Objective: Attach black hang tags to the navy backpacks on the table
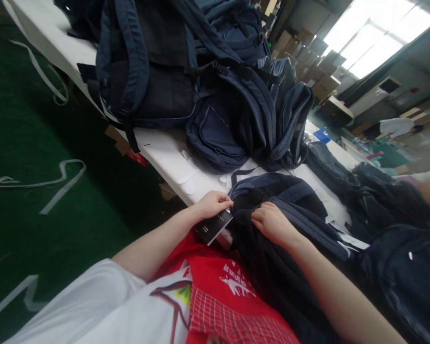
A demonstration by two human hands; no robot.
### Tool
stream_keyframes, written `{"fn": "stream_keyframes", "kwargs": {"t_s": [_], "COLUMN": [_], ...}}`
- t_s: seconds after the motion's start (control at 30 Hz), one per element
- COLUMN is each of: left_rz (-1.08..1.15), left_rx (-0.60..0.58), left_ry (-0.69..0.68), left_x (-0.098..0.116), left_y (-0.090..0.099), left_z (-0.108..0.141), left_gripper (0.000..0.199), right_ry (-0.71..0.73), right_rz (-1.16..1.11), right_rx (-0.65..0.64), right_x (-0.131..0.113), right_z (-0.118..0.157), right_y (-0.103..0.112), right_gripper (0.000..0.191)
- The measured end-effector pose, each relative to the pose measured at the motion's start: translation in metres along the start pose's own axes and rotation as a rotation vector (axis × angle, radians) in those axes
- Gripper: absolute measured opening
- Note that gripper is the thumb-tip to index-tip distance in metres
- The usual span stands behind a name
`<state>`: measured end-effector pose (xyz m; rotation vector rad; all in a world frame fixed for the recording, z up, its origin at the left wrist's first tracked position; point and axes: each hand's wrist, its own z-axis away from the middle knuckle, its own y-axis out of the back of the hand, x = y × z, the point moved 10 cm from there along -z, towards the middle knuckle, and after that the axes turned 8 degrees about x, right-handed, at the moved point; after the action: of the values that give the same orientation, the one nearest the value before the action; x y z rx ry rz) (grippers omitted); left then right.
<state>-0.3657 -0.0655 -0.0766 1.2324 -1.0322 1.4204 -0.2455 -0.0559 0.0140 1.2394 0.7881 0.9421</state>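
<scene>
A dark navy backpack (pixel 290 191) lies at the table's near edge and drapes down over my lap. My left hand (pixel 215 203) is closed, thumb and fingers pinched at the bag's left edge. Just below those fingers hangs a black hang tag (pixel 214 228) with small white print; whether they also grip its cord is too small to tell. My right hand (pixel 272 222) has its fingers curled into the dark fabric, a short way right of the left. The fingertips of that hand are partly hidden in the cloth.
More navy backpacks (pixel 165 71) are heaped along the white table (pixel 168 157). Others (pixel 408 272) lie to the right, near a blurred arm. White strips (pixel 62 179) litter the green floor. Cardboard boxes (pixel 324 86) are stacked at the back; a person (pixel 396 127) bends over farther off.
</scene>
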Motion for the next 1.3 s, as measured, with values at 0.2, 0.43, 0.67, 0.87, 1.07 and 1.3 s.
{"fn": "stream_keyframes", "kwargs": {"t_s": [0.2,0.43,0.67,0.87,1.07,1.3], "left_rz": [-0.196,0.009,0.428,0.398,0.274,0.221], "left_rx": [-0.104,-0.229,-0.259,-0.266,-0.398,-0.397], "left_ry": [-0.048,-0.005,0.051,0.060,0.133,0.202], "left_x": [0.007,0.018,0.018,0.017,0.019,0.009], "left_y": [-0.032,-0.090,-0.102,-0.099,-0.091,-0.082], "left_z": [0.000,0.009,0.023,0.025,0.023,0.017], "left_gripper": [0.018,0.021,0.036,0.042,0.039,0.040], "right_ry": [-0.077,-0.143,-0.168,-0.167,-0.129,-0.282], "right_rz": [-0.297,-0.329,-0.307,-0.294,-0.434,-0.714], "right_rx": [0.218,0.378,0.273,0.145,0.040,-0.060], "right_x": [0.019,0.022,0.020,0.021,0.025,0.039], "right_z": [0.031,0.036,0.036,0.029,0.032,0.035], "right_y": [0.024,0.030,0.033,0.031,0.031,0.035], "right_gripper": [0.029,0.022,0.010,0.013,0.014,0.012]}}
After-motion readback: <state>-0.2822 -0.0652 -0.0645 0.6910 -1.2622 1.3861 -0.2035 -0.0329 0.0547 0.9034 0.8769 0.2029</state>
